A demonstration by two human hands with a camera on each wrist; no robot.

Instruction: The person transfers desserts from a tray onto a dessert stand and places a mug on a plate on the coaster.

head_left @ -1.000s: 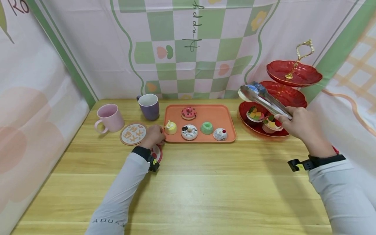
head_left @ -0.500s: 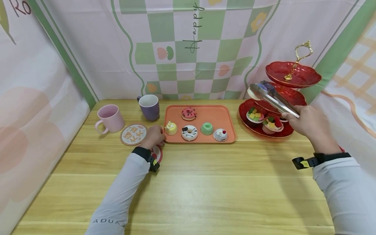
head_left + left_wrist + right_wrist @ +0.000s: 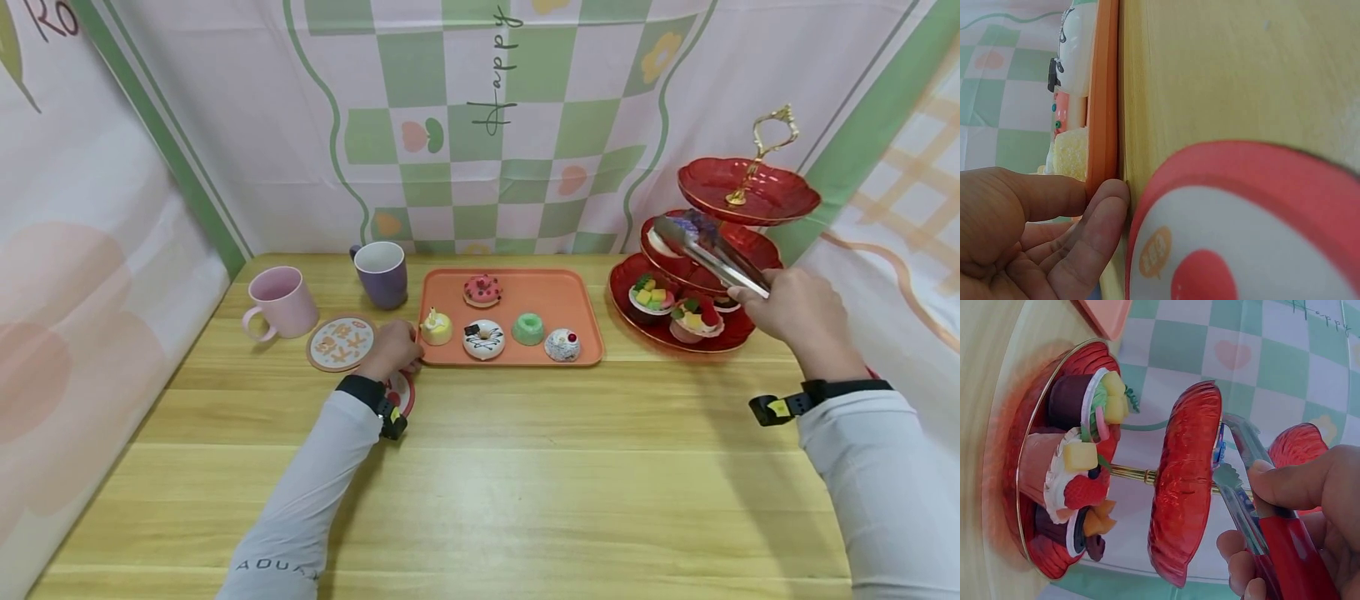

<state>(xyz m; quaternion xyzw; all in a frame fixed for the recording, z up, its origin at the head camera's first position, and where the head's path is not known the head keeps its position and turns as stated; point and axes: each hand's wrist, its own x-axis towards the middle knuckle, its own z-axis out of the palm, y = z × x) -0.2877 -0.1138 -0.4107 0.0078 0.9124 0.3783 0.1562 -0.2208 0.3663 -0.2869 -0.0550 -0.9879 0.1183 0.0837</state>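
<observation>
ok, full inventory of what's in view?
Tiered scalloped stand: 1, red, right
Fruit cupcakes: 3, mixed, bottom tier
Metal tongs: 1, silver, red grips, middle tier
Small sweet: 1, white-blue, in tongs
Rectangular tray: 1, orange, back centre
Round sweets: 5, pink, yellow, green, white, speckled, on tray
Handled mugs: 2, pink and purple, left
Round coasters: 2, brown and red rims, left
Wooden table: 1, tan, beneath
Printed cloth: count unclear, white-green, behind
Sleeves: 2, grey, forearms
Wristbands: 2, black, wrists
Hands: 2, bare, left pinching tray, right gripping tongs
</observation>
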